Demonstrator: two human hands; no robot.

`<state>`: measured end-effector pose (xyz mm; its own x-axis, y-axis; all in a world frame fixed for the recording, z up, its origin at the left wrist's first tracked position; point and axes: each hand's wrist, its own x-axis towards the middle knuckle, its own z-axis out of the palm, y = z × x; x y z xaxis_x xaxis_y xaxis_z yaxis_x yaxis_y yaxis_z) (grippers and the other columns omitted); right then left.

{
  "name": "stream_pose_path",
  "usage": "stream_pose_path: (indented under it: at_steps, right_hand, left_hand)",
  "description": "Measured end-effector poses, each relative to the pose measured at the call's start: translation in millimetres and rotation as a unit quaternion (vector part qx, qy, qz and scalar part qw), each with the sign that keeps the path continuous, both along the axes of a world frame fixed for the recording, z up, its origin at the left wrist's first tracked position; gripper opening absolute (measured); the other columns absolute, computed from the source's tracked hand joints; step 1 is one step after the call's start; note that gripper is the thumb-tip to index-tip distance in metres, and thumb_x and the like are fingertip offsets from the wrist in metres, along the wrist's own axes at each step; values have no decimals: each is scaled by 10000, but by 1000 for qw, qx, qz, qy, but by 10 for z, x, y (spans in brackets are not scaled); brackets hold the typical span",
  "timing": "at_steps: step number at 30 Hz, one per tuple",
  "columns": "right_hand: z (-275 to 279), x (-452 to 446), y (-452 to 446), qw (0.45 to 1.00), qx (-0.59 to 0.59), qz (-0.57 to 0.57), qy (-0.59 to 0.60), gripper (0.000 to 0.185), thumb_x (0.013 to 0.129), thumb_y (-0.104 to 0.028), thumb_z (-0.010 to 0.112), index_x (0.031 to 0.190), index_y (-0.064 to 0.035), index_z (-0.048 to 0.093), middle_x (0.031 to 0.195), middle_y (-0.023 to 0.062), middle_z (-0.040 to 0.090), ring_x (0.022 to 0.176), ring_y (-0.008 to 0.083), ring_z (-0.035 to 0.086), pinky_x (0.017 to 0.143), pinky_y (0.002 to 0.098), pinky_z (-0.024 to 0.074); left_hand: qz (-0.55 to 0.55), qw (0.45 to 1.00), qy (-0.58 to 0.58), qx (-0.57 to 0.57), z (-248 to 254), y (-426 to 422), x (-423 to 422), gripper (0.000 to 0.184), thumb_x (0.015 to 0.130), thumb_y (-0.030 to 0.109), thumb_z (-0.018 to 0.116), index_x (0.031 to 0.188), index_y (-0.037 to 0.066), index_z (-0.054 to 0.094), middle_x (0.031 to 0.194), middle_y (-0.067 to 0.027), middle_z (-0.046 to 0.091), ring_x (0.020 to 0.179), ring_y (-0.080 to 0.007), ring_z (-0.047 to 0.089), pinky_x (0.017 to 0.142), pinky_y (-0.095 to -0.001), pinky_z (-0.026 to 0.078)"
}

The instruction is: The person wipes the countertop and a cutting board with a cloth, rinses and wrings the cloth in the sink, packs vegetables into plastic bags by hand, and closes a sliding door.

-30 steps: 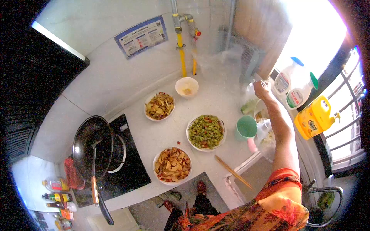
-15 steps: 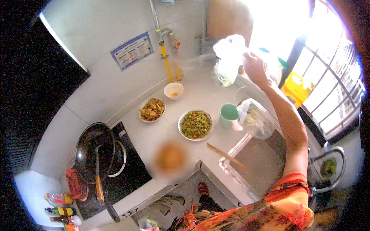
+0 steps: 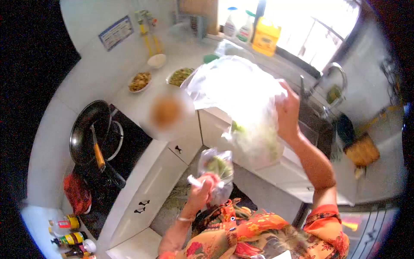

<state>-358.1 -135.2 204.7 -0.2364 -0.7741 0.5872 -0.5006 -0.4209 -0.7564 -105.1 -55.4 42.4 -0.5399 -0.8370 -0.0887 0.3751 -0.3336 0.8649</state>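
My right hand [image 3: 288,112] grips the edge of a large clear plastic bag [image 3: 241,86], raised in front of me. Something pale green shows low inside the bag. Near my body, my left hand [image 3: 202,193] is closed on a smaller clear bag [image 3: 219,166] with green contents, gathered together with something pink. The large bag hangs over part of the counter and partly covers a bowl of green food [image 3: 180,77] and the green cup [image 3: 210,58].
A dark wok [image 3: 90,134] with a wooden-handled spatula sits on the black stove [image 3: 133,149] at left. A plate of brown food [image 3: 140,81] and a white bowl [image 3: 156,61] stand farther back. A yellow jug [image 3: 266,36] is by the window; the faucet [image 3: 338,77] is right.
The view has turned right and down. My right hand has brought the large bag from the back of the counter toward me. My left hand has come fully into view with the smaller bag.
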Motion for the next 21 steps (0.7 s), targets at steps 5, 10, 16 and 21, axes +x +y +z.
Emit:
stream_pose_path:
  at_steps: [5,10,16,21]
  right_hand:
    - [-572,83,1076,987,-30,-56,-149,161,819,-97,431,924,-5,511,702,-6,514,600,56,448,508,209,384]
    - [-919,-209,1894,974,-39,-138,-175,152,794,-86,440,897,6,504,767,49,527,654,105,490,568,241,413]
    - [-955,-1078,3033,976,59,-166,-128,71,764,-41,501,749,17,539,1043,143,529,922,138,483,764,269,407]
    - [-1031,-2057,4080,963,50,-237,-118,94,706,-59,589,758,15,566,899,94,602,720,112,543,613,261,448]
  left_hand:
    - [-170,979,102,55,-144,362,-616,764,576,629,694,1010,50,448,1023,-72,539,569,-41,458,455,-187,407]
    - [-221,898,27,379,-167,896,-1218,1001,530,591,742,1235,-4,352,1069,-94,531,857,-177,566,696,-291,503]
    - [-244,966,-57,-58,2,1461,-2103,703,661,273,733,1205,-8,388,1061,-103,542,944,-245,563,769,-350,507]
    - [-256,961,-5,101,136,2193,-3184,475,706,68,631,1138,-10,449,1002,-107,562,858,-219,590,700,-343,521]
